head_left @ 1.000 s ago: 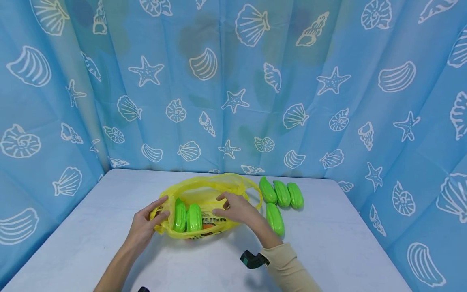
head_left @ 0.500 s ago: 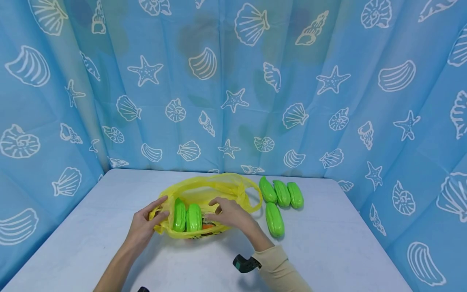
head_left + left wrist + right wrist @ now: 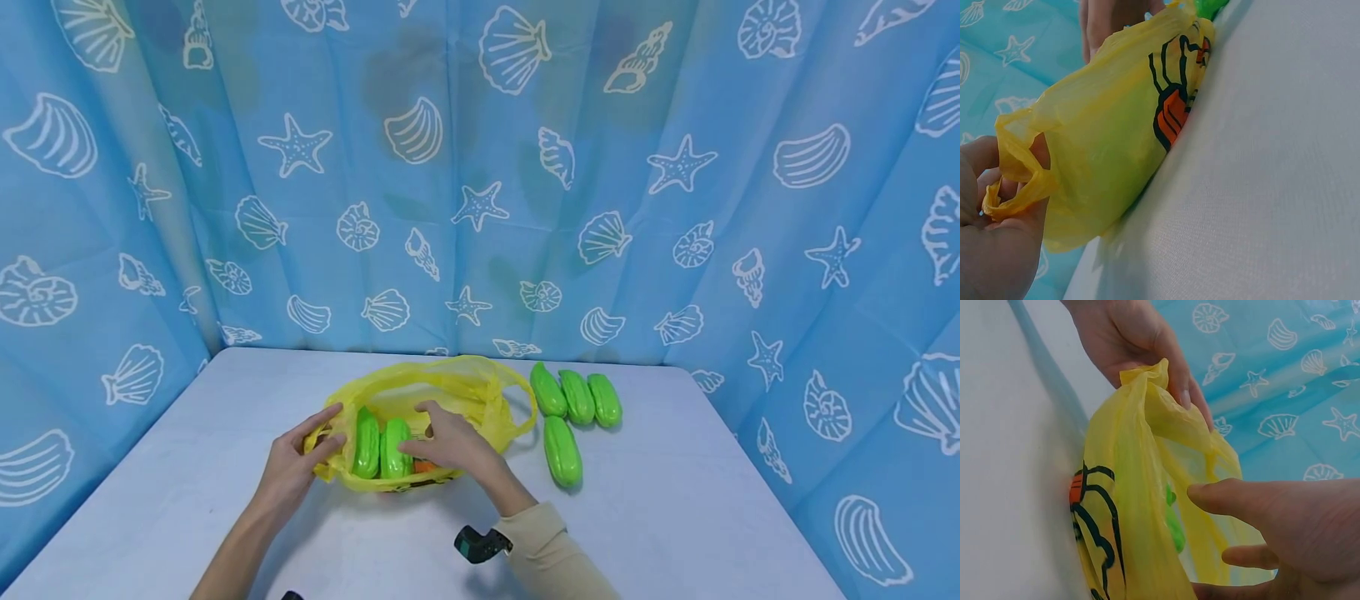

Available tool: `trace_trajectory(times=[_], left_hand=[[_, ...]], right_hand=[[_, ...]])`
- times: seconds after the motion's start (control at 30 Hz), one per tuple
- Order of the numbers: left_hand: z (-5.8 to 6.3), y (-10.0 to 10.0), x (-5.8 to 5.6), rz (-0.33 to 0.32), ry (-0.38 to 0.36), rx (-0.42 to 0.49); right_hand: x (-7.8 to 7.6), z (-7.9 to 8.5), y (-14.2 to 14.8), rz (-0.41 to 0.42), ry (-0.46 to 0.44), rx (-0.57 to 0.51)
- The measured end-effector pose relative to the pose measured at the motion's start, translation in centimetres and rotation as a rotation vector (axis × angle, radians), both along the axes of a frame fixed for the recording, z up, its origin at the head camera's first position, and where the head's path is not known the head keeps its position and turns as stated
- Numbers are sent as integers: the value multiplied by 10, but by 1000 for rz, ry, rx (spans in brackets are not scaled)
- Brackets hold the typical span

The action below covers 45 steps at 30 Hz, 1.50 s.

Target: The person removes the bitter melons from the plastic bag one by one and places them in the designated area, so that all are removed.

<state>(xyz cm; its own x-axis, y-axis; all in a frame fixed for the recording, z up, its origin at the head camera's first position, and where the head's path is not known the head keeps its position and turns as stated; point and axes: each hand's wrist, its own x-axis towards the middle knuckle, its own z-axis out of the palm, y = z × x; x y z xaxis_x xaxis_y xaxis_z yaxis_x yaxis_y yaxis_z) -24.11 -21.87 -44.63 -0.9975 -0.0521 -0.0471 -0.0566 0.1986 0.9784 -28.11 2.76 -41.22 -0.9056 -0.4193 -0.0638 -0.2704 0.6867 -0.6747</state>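
A yellow plastic bag (image 3: 497,415) with a printed black and orange figure lies on the table, its mouth open towards me. Two shiny green, plump, elongated things (image 3: 367,443) stand side by side in its left part. My left hand (image 3: 296,462) holds the bag's left edge; the left wrist view shows thumb and fingers around its bunched yellow handle (image 3: 1019,190). Over the mouth reaches my right hand (image 3: 450,437), close to the right-hand green thing (image 3: 394,450). In the right wrist view its fingers (image 3: 1235,499) are spread apart, with nothing gripped between them.
Several more shiny green pieces (image 3: 576,398) lie on the white table (image 3: 675,500) right of the bag, one (image 3: 562,452) nearer to me. A blue shell-patterned curtain (image 3: 480,267) hangs behind and along the sides.
My right hand has moved left across the bag's mouth towards the green things inside. The left hand keeps its hold on the bag's left edge.
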Motion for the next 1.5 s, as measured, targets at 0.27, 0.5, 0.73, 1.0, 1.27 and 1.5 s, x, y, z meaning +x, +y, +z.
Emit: trace_trajectory(times=[0.27, 0.5, 0.73, 1.0, 1.27, 1.5], left_hand=[[0, 0, -1, 1, 13, 2], [-1, 0, -1, 7, -10, 7], [-2, -1, 0, 3, -7, 14], [0, -1, 0, -9, 0, 57], [-1, -1, -1, -11, -5, 76], [-1, -1, -1, -14, 0, 87]], right_hand=[[-2, -2, -10, -34, -29, -2], [-3, -6, -16, -36, -42, 5], [-4, -4, -22, -44, -72, 30], [-2, -4, -28, -61, -87, 40], [-4, -7, -30, -58, -90, 57], [-5, -8, -31, -54, -90, 55]])
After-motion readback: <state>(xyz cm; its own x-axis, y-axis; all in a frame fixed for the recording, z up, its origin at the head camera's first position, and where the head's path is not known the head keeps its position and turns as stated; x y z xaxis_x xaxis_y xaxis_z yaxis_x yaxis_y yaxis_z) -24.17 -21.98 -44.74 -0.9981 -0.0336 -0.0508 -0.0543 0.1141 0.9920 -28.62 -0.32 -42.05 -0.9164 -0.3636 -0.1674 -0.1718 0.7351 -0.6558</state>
